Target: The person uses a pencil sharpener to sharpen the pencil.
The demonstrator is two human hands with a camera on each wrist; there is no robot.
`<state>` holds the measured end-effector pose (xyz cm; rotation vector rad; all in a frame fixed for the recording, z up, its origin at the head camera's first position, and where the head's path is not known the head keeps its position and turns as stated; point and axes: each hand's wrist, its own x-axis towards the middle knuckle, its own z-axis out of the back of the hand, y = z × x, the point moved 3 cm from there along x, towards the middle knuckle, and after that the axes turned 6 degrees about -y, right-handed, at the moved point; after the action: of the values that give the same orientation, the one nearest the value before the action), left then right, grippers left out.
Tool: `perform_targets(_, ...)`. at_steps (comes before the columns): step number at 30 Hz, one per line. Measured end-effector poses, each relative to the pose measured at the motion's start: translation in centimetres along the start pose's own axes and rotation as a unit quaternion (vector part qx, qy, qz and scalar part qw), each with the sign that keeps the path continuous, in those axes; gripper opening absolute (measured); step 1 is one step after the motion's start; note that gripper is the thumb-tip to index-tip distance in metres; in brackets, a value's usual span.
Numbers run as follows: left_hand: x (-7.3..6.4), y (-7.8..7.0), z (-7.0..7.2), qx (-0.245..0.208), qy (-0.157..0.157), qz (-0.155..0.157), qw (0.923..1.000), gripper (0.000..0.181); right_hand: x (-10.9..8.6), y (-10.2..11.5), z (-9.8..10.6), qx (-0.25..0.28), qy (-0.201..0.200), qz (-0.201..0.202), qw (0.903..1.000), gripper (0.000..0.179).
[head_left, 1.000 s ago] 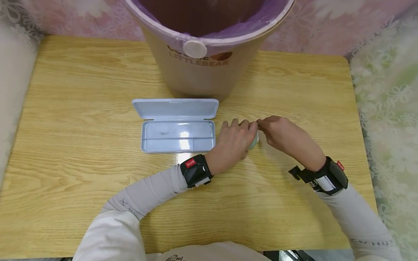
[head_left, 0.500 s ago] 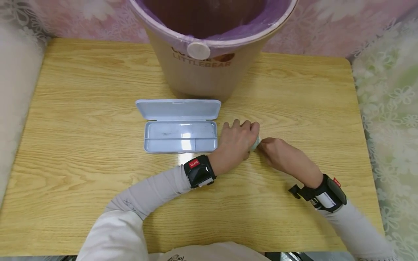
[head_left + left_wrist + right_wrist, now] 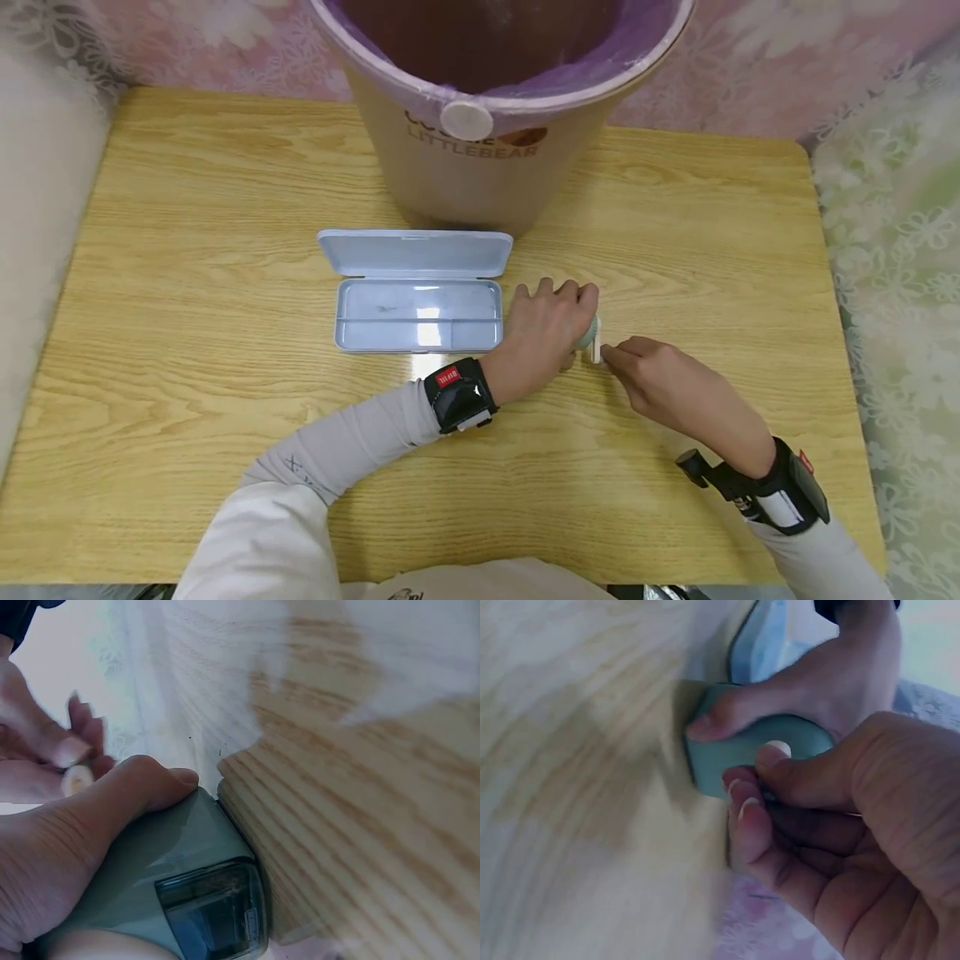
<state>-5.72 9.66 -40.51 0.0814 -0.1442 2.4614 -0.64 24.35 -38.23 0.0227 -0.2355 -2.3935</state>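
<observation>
My left hand [image 3: 543, 329] grips a green hand-crank pencil sharpener [image 3: 588, 335] on the wooden table, mostly hiding it from above. In the left wrist view the sharpener's body [image 3: 195, 832] shows a dark see-through window [image 3: 214, 911] at one end. A white crank [image 3: 597, 346] sticks out on its right side. At the crank's near end, my right hand [image 3: 671, 387] pinches the knob [image 3: 77, 781] between thumb and fingers. Past that hand, the right wrist view shows the left thumb lying across the green body [image 3: 712, 765].
A pale blue pencil case [image 3: 416, 339] lies with its lid raised, just left of the left hand. Behind it stands a large tan bin [image 3: 468, 187] lined with a purple bag. Patterned cloth [image 3: 892, 275] hangs beyond the table's right edge.
My right hand has come round from the far side of the sharpener toward the near side, bringing the crank's end with it. The left hand keeps its hold on the sharpener.
</observation>
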Motion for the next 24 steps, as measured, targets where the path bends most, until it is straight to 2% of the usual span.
perform_targets(3, 0.0, -0.1, 0.0, 0.003, 0.003, -0.004, 1.0, 0.052, -0.3, 0.0, 0.9, 0.016, -0.041, 0.008, 0.999, 0.014)
perform_targets(8, 0.0, 0.0, 0.0, 0.009, -0.003, -0.008, 0.9999, 0.049, -0.2, -0.5, 1.9, 0.024, -0.084, 0.025, 0.9959, 0.061)
perform_targets(9, 0.0, 0.1, 0.1, 0.01, -0.006, -0.009, 0.9999, 0.048, 0.0, -0.7, 2.1, 0.029, -0.089, 0.026, 0.9953, 0.063)
perform_targets(11, 0.0, 0.2, 0.1, 0.011, -0.012, -0.011, 0.9998, 0.043, 0.4, -1.1, 2.4, 0.04, -0.1, 0.023, 0.9939, 0.055)
perform_targets(15, -0.1, 0.4, 0.1, 0.015, -0.015, -0.012, 0.9997, 0.039, 1.6, -2.5, 2.6, 0.062, -0.12, 0.007, 0.9908, 0.018)
perform_targets(20, 0.0, 0.2, 0.0, 0.007, -0.01, -0.02, 0.9997, 0.052, 2.6, -3.9, 2.5, 0.074, -0.124, -0.003, 0.9896, 0.025)
perform_targets(24, 0.0, 0.1, -0.2, 0.009, -0.017, -0.021, 0.9996, 0.048, 2.9, -4.2, 2.8, 0.085, -0.111, -0.006, 0.9901, 0.023)
